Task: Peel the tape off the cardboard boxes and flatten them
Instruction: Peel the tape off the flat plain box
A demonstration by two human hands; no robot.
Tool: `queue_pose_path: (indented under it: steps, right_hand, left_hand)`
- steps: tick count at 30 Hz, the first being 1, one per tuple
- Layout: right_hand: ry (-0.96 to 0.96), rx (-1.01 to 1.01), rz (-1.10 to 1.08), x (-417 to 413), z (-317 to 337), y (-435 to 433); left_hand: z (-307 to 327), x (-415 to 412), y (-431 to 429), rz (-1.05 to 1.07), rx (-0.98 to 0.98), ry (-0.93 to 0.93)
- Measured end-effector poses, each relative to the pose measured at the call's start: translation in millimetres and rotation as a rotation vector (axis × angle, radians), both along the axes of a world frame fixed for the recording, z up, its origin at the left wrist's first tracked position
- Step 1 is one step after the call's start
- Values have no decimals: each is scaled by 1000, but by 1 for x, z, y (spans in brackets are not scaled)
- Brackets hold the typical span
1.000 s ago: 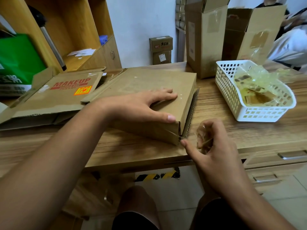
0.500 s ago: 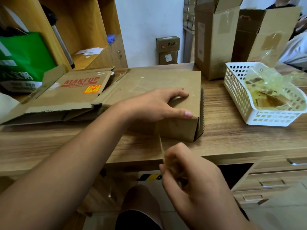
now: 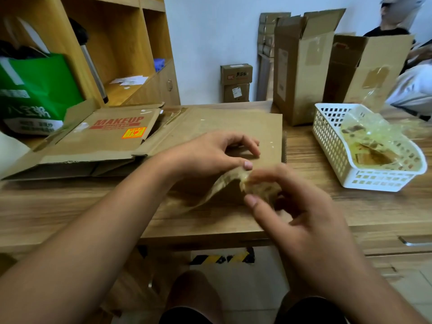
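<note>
Two bare hands met at the near edge of a flat cardboard box (image 3: pixel 233 122) lying on the wooden surface (image 3: pixel 70 206). The right hand (image 3: pixel 304 220) pinched a crumpled wad of brown tape (image 3: pixel 259 187) between thumb and fingers, with a strip trailing left down the box's front face. The left hand (image 3: pixel 210 153) pressed arched fingers onto the box top, gripping nothing, thumb beside the wad. A white basket (image 3: pixel 327 136) of tape scraps stood well to the right.

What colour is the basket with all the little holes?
The basket is white. The head view shows it best, over at the right.
</note>
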State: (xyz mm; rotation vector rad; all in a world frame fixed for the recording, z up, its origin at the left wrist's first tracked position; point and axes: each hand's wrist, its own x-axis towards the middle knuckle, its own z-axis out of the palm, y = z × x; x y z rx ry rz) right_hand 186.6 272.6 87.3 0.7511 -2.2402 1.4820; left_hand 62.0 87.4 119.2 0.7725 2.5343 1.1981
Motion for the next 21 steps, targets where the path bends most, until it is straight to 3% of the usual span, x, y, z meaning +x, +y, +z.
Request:
queue_pose_path:
  steps: [5, 14, 21]
  right_hand:
    - [35, 48, -137, -29, 11, 25]
    - [-122, 185, -77, -62, 15, 48]
    - [-78, 218, -175, -68, 32, 44]
  left_hand:
    - [3, 6, 1, 30, -74, 35]
    - [5, 12, 6, 39, -109, 44]
    - [6, 13, 7, 63, -85, 43]
